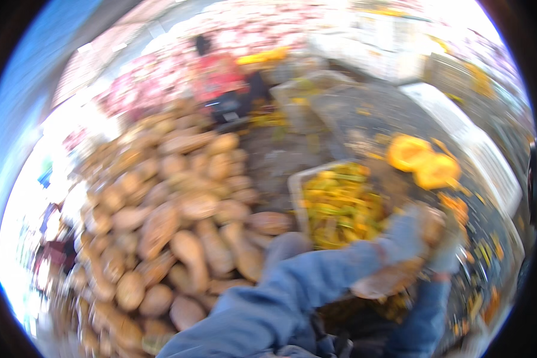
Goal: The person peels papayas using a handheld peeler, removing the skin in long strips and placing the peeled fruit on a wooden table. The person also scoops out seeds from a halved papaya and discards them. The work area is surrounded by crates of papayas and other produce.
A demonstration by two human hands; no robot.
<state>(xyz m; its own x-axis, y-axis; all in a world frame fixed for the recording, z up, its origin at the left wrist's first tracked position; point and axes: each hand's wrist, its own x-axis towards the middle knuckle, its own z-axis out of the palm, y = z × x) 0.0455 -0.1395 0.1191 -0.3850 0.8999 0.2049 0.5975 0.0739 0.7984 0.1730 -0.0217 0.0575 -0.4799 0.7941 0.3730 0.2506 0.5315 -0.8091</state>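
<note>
Strong motion blur softens everything around my hands. A tan, long-bodied squash slants between my forearms, its rounded end towards me. My left hand, seemingly in a pale blue glove, grips it from the left. On its other side is my right hand, also pale blue, closed against the squash; the fingers are too blurred to make out. Just beyond them, cut squash pieces with bright orange flesh lie on a dark work surface. A pale crate full of yellow-green peelings stands left of my hands.
A large heap of whole squashes covers the ground at my left. Peel scraps and shiny narrow strips lie at the right. A white crate borders the surface. Farther off are a person in red and stacked pinkish sacks.
</note>
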